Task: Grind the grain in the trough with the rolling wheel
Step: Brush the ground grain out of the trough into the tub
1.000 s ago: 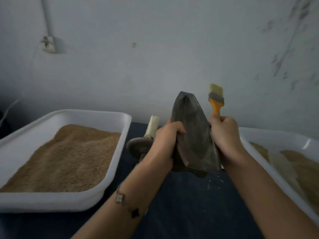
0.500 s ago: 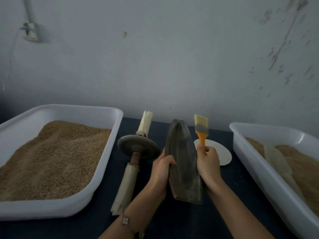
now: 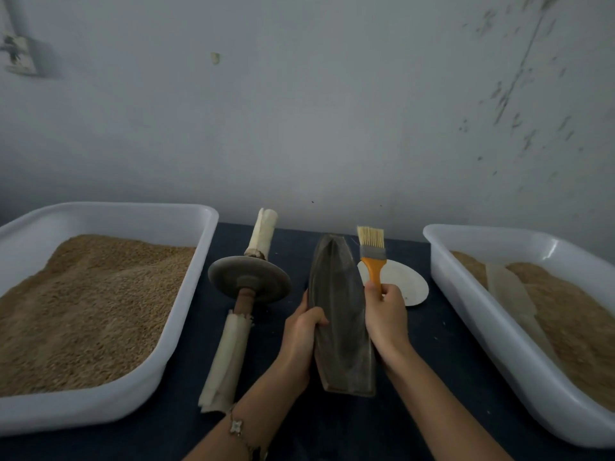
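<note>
Lowered since a second ago: dark boat-shaped trough [image 3: 339, 314], then raised steeply in front of the wall, now down low over the dark counter [image 3: 432, 344], pointed end away, broad end nearest and close to or on the surface; contact not clear. Whether any grain sits inside cannot be told.

Largest first. Left: wide white tub [image 3: 186, 294] heaped with tan grain [image 3: 83, 311]. Right: second white tub [image 3: 466, 294], tan contents plus a pale strip lying across. Between tubs, left of the trough: rolling wheel [image 3: 249, 277], lying untouched on the counter, grey disc on a long axle, pale wrapping on both handle ends. Behind the trough's right side: small white plate [image 3: 406, 284], flat on the counter.

Left hand [image 3: 299, 337]: grip clenched round the trough's left edge, thumb over the rim. Right hand [image 3: 386, 317]: against the trough's right edge, fingers curled round the orange handle of a brush [image 3: 371, 257], bristles up. Bracelet [image 3: 237, 425] on the left wrist.
</note>
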`<state>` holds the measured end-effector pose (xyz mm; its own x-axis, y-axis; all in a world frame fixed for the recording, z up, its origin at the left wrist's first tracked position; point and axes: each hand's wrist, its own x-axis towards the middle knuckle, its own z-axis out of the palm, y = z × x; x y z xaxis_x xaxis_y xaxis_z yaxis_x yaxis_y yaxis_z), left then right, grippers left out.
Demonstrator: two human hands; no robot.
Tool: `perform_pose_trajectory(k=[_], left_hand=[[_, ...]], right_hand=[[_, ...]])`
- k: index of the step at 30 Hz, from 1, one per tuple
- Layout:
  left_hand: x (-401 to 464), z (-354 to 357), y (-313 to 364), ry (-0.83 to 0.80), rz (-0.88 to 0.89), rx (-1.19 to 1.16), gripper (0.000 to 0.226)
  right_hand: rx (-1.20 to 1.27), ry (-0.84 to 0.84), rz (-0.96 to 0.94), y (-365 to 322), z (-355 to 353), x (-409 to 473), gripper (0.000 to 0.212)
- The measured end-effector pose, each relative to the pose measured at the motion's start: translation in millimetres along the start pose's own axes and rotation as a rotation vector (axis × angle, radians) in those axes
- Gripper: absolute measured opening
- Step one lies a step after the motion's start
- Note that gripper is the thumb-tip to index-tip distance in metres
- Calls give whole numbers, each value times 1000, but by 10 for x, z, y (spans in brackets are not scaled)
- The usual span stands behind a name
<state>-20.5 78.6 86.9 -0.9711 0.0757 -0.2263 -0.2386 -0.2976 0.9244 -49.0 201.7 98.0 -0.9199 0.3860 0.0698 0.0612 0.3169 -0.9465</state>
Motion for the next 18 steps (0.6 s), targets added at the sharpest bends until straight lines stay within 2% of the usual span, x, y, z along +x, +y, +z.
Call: perform_pose_trajectory(k=[13, 18], left_hand=[[24, -18, -40, -1, 2, 81, 56], [55, -53, -40, 11, 41, 158, 41]], right_hand=[[-1, -14, 35, 56, 3, 28, 26], [1, -5, 37, 60, -10, 20, 23]])
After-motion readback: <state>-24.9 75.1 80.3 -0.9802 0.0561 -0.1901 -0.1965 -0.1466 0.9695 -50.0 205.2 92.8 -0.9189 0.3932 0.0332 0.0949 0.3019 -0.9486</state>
